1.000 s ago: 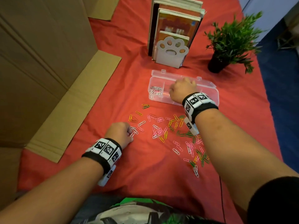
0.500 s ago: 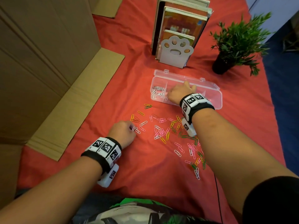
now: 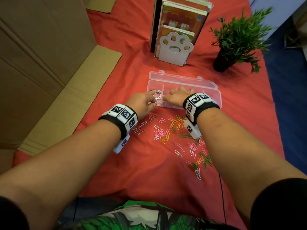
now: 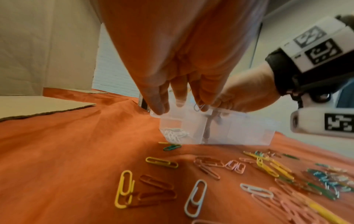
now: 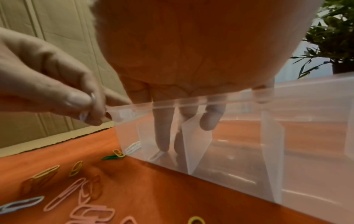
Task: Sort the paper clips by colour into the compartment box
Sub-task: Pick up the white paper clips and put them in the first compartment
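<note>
- Your left hand [image 3: 142, 103] hangs at the near left corner of the clear compartment box [image 3: 214, 90], fingers [image 5: 76, 98] curled and pinching white paper clips [image 5: 84, 116] just outside the box rim.
- Your right hand [image 3: 177, 97] reaches over the near wall into the box, fingers [image 5: 162, 128] straight and spread narrow, tips down in the compartments next to the leftmost one; they grip nothing that you can see.
- Just beyond your left fingertips, the leftmost compartment holds a pile of white clips [image 3: 156, 94].
- Behind both wrists, on the red cloth [image 3: 149, 171] over the bench, the loose clips [image 3: 166, 133] lie scattered: pink, yellow, green, white and orange mixed, touching and overlapping in places.
- Well beyond your fingers stand a paw-shaped bookend [image 3: 174, 47] with books [image 3: 179, 17] and a potted plant [image 3: 235, 37]; cardboard [image 3: 41, 63] lies off to the left of your left hand.
</note>
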The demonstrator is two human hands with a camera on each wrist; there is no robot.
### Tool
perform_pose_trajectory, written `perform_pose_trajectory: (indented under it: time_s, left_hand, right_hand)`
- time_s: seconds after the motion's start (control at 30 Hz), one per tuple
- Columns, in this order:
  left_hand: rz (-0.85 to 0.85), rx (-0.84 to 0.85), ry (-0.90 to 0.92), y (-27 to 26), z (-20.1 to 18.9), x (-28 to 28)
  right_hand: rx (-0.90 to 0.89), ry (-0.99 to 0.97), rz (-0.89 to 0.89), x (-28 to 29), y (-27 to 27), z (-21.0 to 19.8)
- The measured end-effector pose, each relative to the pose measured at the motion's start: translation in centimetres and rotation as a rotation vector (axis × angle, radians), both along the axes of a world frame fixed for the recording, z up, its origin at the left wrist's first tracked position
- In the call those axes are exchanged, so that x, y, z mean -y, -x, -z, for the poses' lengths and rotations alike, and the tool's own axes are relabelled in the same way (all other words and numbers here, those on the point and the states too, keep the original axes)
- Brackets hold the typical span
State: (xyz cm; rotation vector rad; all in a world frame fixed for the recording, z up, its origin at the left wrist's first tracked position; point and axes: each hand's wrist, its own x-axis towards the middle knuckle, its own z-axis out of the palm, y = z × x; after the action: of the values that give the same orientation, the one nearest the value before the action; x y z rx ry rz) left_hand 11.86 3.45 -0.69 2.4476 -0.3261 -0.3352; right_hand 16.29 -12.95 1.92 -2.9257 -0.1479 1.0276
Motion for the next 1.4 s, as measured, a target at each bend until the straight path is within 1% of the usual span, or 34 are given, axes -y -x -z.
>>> perform_pose_trajectory:
  time_s: [0.1, 0.2, 0.3, 0.4, 0.47, 0.57, 0.63, 0.73, 0.83, 0.9, 0.97, 1.1, 1.17, 1.27, 1.33, 1.4]
  left_hand:
    - [-0.041, 0.016, -0.025, -0.1, 0.4, 0.5]
    - [-0.075, 0.043, -0.032, -0.1, 0.2, 0.8]
    - [-0.083, 0.051, -0.032, -0.1, 0.2, 0.9]
    - [-0.076, 0.048, -0.034, -0.2, 0.4, 0.7]
    - [-0.069, 0.054, -0.034, -0.2, 0.4, 0.6]
    - [-0.075, 0.055, -0.032, -0.2, 0.3, 0.6]
    - [-0.081, 0.050, -0.031, -0.2, 0.3, 0.6]
    - [-0.077, 0.050, -0.040, -0.2, 0.1, 0.7]
    - [-0.085, 0.046, -0.044, -0.3, 0.1, 0.7]
    - [-0.090, 0.049, -0.049, -0.3, 0.1, 0.8]
    - [-0.101, 0.045, -0.048, -0.4, 0.2, 0.9]
    - [-0.094, 0.044, -0.044, -0.7, 0.2, 0.9]
    - [-0.103, 0.049, 0.010, -0.7, 0.3, 0.6]
    - [-0.201, 0.105, 0.128, 0.0, 0.3, -0.6]
    - [-0.286, 0.142, 0.146, 1.0, 0.1, -1.7]
    - [-0.374, 0.111, 0.157, 2.3, 0.2, -2.7]
  right_hand:
    - [0.006, 0.018, -0.021, 0.0, 0.2, 0.3]
    - [-0.008, 0.038, 0.013, -0.5, 0.4, 0.0]
    - [-0.009, 0.099, -0.046, -1.5, -0.1, -1.0]
    - [0.018, 0.072, -0.089, -1.6, -0.3, -1.0]
    - [0.001, 0.089, -0.085, -1.1, -0.2, -0.7]
    - [-0.043, 0.105, -0.024, -0.2, -0.4, -0.5]
    - [-0.040, 0.103, -0.004, 0.0, -0.5, -0.6]
    - [-0.046, 0.062, -0.011, 0.0, -0.1, -1.3]
    - [-0.082, -0.011, -0.050, -0.3, 0.3, -2.2]
    - [-0.085, -0.078, -0.051, -0.2, 0.2, -2.1]
    - [-0.045, -0.127, -0.035, 0.4, 0.0, -1.5]
    - [0.197, -0.162, 0.081, 1.5, -0.4, -0.3]
    - [0.318, -0.226, 0.149, 0.9, -0.7, -0.4]
    - [0.373, -0.310, 0.188, -0.9, -1.1, -0.8]
    - [0.382, -0.311, 0.158, -1.7, -1.1, -1.0]
    - [0.408, -0.329, 0.117, -1.8, -0.8, -1.2]
